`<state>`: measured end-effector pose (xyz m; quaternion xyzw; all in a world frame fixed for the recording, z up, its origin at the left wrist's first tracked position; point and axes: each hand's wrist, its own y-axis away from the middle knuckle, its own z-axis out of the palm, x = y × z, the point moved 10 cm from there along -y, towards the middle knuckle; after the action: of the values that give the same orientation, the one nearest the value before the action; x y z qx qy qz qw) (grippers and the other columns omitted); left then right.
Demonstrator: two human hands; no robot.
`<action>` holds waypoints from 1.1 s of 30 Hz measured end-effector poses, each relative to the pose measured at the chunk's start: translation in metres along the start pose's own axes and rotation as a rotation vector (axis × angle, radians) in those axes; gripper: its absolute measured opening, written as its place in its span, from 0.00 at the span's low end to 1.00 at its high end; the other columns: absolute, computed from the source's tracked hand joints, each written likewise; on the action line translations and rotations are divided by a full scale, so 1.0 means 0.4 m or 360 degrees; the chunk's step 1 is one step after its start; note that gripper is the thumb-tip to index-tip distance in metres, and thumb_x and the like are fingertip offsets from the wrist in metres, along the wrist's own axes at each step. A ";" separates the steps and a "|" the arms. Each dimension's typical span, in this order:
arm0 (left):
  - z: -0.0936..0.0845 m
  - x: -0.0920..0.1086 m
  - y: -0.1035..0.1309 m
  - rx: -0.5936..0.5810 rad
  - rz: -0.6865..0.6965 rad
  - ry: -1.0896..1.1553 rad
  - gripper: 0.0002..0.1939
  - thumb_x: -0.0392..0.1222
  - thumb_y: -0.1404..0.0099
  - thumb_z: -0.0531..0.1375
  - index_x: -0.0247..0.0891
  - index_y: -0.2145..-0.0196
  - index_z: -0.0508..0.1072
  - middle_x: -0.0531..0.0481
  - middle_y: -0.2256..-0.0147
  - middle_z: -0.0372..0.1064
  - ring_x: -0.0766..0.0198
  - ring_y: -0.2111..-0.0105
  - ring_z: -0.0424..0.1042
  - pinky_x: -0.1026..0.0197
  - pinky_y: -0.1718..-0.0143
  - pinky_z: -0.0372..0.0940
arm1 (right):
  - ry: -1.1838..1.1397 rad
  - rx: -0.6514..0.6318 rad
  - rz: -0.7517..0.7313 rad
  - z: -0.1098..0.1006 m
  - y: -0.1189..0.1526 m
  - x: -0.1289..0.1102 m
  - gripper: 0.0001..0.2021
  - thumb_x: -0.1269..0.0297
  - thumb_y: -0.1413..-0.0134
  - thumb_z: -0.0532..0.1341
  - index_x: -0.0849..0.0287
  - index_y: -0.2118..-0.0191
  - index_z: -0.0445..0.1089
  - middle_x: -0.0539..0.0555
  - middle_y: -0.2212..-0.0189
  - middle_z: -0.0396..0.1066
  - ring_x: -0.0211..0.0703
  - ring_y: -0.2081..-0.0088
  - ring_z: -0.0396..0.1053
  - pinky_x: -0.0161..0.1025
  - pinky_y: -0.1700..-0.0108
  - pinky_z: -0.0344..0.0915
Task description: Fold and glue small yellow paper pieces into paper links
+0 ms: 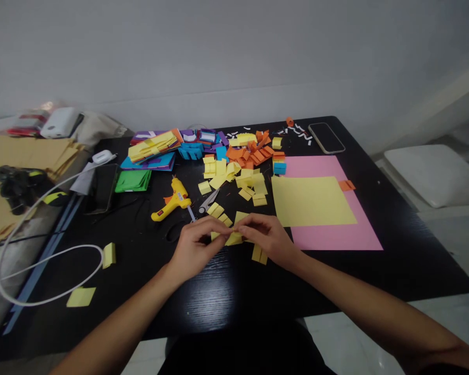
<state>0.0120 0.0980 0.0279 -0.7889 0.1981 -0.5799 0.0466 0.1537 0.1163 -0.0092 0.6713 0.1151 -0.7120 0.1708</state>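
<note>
My left hand [199,245] and my right hand [268,237] meet at the middle of the black table, their fingertips pinched together on a small yellow paper piece [234,229]. Much of that piece is hidden by the fingers. Folded yellow paper pieces [259,254] lie under and around my hands, with more of them [219,174] piled just behind. Scissors [209,201] rest beyond my left hand, beside a yellow glue gun [172,200]. To the right of my right hand, a yellow sheet [315,200] lies on a larger pink sheet [340,238].
Orange folded pieces [254,152], blue pieces [190,150] and a green stack [133,180] lie farther back. One phone [326,137] is at the back right, another [101,188] at the left. A white cable [97,246] loops over the left side.
</note>
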 end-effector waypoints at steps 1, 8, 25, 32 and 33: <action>0.001 0.008 0.001 -0.0018 0.0029 -0.0040 0.04 0.33 0.33 0.64 0.38 0.64 0.80 0.48 0.66 0.78 0.64 0.66 0.77 0.63 0.63 0.69 | -0.0020 0.0020 -0.0003 -0.001 0.000 0.001 0.05 0.63 0.46 0.68 0.58 0.66 0.78 0.51 0.69 0.77 0.39 0.66 0.73 0.38 0.62 0.70; 0.011 -0.024 0.004 -0.0097 -0.0207 -0.0194 0.04 0.39 0.31 0.63 0.37 0.60 0.78 0.49 0.64 0.79 0.64 0.65 0.78 0.65 0.62 0.70 | -0.0026 0.0110 -0.0036 -0.004 0.003 0.010 0.10 0.59 0.48 0.73 0.57 0.64 0.75 0.51 0.69 0.77 0.39 0.67 0.75 0.37 0.62 0.72; -0.008 -0.068 0.004 0.0128 -0.0546 0.0293 0.08 0.44 0.34 0.64 0.36 0.66 0.75 0.55 0.75 0.68 0.70 0.76 0.65 0.68 0.73 0.62 | -0.0475 0.0000 0.0265 0.014 -0.007 0.077 0.21 0.60 0.59 0.79 0.57 0.59 0.74 0.50 0.66 0.77 0.42 0.65 0.78 0.46 0.57 0.80; 0.013 -0.079 0.009 0.0006 -0.0598 0.0342 0.08 0.43 0.36 0.66 0.36 0.66 0.73 0.55 0.74 0.68 0.69 0.74 0.67 0.67 0.71 0.63 | -0.0349 0.0129 0.0194 -0.013 -0.010 0.054 0.17 0.58 0.59 0.78 0.57 0.64 0.76 0.49 0.69 0.76 0.40 0.67 0.75 0.41 0.61 0.78; 0.013 -0.079 0.009 0.0018 -0.0583 0.0354 0.08 0.43 0.36 0.66 0.36 0.65 0.74 0.54 0.73 0.69 0.68 0.73 0.68 0.66 0.70 0.65 | -0.0306 0.0122 0.0172 -0.013 -0.010 0.049 0.16 0.58 0.59 0.78 0.57 0.65 0.76 0.49 0.70 0.76 0.39 0.68 0.75 0.40 0.62 0.77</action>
<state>0.0078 0.1055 -0.0033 -0.7426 0.0522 -0.6632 -0.0772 0.1561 0.1202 -0.0295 0.6113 0.0345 -0.7667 0.1932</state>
